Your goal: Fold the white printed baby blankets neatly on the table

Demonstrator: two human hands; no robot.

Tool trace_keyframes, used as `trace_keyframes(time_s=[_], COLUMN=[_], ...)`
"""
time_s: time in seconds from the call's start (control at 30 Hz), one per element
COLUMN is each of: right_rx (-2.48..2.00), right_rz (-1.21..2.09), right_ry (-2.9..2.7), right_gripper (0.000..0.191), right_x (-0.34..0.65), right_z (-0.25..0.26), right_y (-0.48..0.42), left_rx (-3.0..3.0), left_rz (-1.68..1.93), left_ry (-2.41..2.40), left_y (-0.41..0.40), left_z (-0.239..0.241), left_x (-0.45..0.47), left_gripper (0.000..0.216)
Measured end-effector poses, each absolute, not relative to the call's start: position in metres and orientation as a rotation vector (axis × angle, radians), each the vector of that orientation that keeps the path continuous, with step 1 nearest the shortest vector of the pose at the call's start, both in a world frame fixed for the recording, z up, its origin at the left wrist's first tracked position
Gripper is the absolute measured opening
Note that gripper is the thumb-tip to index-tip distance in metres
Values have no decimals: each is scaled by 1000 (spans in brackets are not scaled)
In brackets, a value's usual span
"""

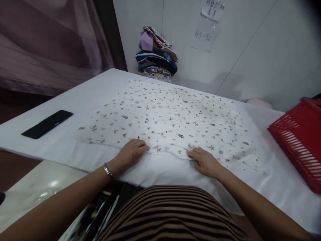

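Observation:
A thin white cloth (160, 115) with a small scattered print lies spread over the white-covered table. Its near edge is pinched by my left hand (133, 150), the fingers curled down and closed on it. Farther right along that edge, my right hand (203, 161) grips it between thumb and fingers. Between the two hands the edge is drawn fairly straight, with a narrow fold or hem showing. Loose wrinkles run through the cloth's right near corner.
A black flat phone-like object (47, 124) lies at the table's left. On the right stands a red plastic basket (298, 134). Folded clothes (157, 55) are stacked behind the far edge, against a wall with paper signs (204, 35). A pinkish curtain (50, 43) hangs at left.

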State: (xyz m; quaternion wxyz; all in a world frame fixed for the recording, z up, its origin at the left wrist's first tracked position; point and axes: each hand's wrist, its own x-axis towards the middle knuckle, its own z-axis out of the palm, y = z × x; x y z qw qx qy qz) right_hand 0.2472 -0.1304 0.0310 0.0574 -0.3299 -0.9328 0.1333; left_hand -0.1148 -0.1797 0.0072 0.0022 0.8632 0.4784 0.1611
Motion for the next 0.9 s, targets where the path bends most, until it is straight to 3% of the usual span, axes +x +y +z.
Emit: trace_keyframes(time_s=[0.13,0.33,0.5,0.67,0.9], right_rx=[-891,-713,-1277,-1005,-1233], right_rz=[526,490,255,402,394], right_ry=[-2689,-2752,-2773,-2895,-2661], right_gripper=[25,35,50,59,65], right_x=[234,192,191,187,182], right_z=[46,23,4,0,0], right_y=[-113,-34,29,42,93], left_rx=[2658,2636,2603,2581,2598], left_rz=[566,593,686,725,818], left_ry=[1523,1565,1581,1566,1570], left_y=[-179,-181,-186,-188,-189], left_z=[2,4,1,-4,-4], left_x=[-115,-113,-116,-118,-119], left_gripper=[26,24,22,22,26])
